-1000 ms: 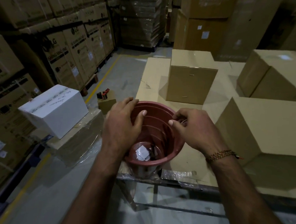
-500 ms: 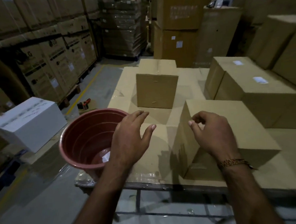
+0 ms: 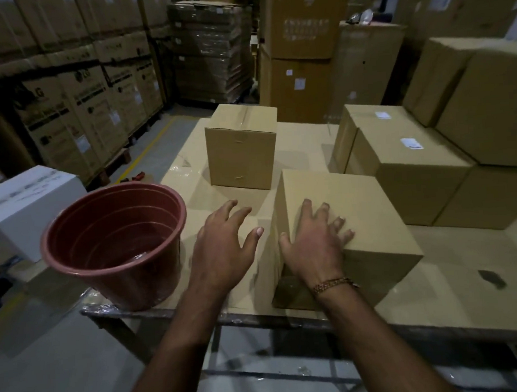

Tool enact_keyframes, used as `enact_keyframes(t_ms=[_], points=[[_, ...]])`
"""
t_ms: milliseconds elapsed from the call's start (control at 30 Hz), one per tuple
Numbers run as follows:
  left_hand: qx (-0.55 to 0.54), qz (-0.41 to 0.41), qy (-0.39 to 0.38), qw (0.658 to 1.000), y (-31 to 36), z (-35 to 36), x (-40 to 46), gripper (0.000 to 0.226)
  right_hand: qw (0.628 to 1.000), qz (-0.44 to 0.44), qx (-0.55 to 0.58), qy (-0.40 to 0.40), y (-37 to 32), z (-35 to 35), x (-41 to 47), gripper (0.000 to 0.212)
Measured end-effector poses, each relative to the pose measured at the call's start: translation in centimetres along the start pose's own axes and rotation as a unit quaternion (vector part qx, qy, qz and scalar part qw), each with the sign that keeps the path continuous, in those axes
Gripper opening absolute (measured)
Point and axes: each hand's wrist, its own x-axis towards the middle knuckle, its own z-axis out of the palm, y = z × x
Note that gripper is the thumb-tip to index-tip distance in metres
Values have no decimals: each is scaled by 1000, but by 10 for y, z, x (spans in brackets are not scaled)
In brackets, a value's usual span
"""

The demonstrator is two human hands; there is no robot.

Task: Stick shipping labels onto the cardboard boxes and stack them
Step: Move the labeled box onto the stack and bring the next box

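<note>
A plain cardboard box (image 3: 370, 219) stands near the front edge of the table (image 3: 468, 289). My right hand (image 3: 314, 241) lies flat on its top near the left corner, fingers spread; any label under the palm is hidden. My left hand (image 3: 224, 246) hovers open just left of that box, above the table, holding nothing. A second unlabelled box (image 3: 242, 148) stands further back. To the right, two boxes (image 3: 407, 168) carry white labels (image 3: 411, 143) on top. A red-brown bucket (image 3: 114, 241) sits at the table's front left corner.
Larger cartons (image 3: 488, 115) are stacked at the far right of the table. A white box (image 3: 25, 207) rests on a wrapped pile to the left. Pallets of printed cartons (image 3: 74, 116) line the left aisle, and tall cartons (image 3: 300, 54) stand behind the table.
Both hands left the bucket and moved right. My right hand, pinched half a second ago, has opened and come down flat on the near box top. The view has swung right.
</note>
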Motion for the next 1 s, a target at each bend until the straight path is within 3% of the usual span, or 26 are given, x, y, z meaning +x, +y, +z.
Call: enact_keyframes(t_ms=[233,400,467,567,633,700,833,1000], points=[[-1,-39,-22,999,27,36,-5,56,992,-9,117,49,61,-32,4,78],[-32,-106,-100,989,39,75,-4,61,974,-25,219,44,111,-56,-2,76],[-67,-148,-158,974,45,91,-4,70,966,-35,254,30,125,-62,-7,78],[-218,-229,-210,925,56,104,-3,77,957,-39,288,11,138,-72,-14,78],[-281,-269,-189,902,61,106,-3,78,953,-59,297,6,144,-78,-18,76],[-298,-274,-144,903,67,105,-2,76,948,-82,308,3,151,-83,-20,72],[-279,-234,-70,929,77,91,4,70,939,-96,330,-30,164,-90,-13,64],[-145,-189,-36,970,64,67,25,73,921,-79,373,-85,174,-74,17,63]])
